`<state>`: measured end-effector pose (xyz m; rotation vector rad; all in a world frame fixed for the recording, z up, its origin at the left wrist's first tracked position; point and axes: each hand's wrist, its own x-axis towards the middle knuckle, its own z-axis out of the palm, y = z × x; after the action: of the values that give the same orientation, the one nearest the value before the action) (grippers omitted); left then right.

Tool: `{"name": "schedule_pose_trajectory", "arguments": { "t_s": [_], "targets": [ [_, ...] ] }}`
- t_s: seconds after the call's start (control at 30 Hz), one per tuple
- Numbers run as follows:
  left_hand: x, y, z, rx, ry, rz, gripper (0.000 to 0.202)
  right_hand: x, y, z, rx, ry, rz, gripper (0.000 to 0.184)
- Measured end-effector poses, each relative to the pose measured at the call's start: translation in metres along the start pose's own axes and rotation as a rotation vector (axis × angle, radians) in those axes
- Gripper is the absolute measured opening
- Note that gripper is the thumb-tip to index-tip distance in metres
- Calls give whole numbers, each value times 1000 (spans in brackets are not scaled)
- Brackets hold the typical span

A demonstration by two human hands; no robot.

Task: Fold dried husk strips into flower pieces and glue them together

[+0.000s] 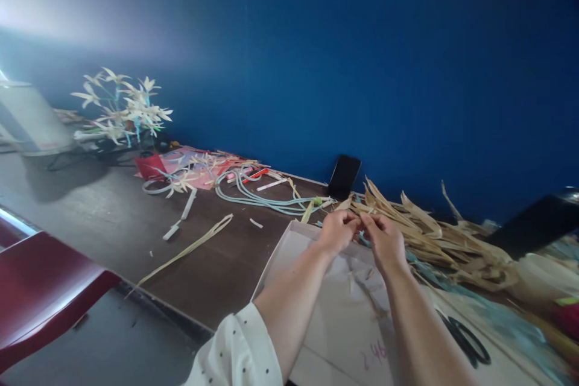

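Over the far end of a shallow white cardboard box (312,319), my left hand (338,230) and my right hand (383,240) meet at the fingertips. Both are closed in a pinch. What lies between the fingers is too small and too hidden to make out. Dried husk strips (425,229) lie in a heap just right of my right hand. Beyond my left hand are pale blue cords (266,202) with a small green knot at the end. Thin scraps rest inside the box, beneath my wrists.
A dark phone (344,176) leans against the blue partition (294,72). Black-handled scissors (465,338) lie at the right. Husk flowers (131,105) stand at the far left, near a red spool (151,166). A looped pale strip (194,245) crosses the table. A red chair (49,289) is at the left.
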<state>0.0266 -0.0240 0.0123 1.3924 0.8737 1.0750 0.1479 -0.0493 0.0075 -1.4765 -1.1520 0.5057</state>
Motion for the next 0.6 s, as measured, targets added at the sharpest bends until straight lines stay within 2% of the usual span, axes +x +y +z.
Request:
{"name": "schedule_pose_trajectory", "arguments": {
  "t_s": [0.13,0.27,0.43,0.6],
  "targets": [
    [-1,3,0,4,-35,-4,17,-1,-1,-1,-27,29,-9,46],
    [-4,5,-1,163,27,4,19,-3,-7,0,-50,44,8,47],
    [-6,3,-2,360,64,114,22,-2,-8,-1,-65,43,41,49],
    [-6,1,-2,420,59,220,23,0,-2,-1,-45,36,38,49]
  ]
}}
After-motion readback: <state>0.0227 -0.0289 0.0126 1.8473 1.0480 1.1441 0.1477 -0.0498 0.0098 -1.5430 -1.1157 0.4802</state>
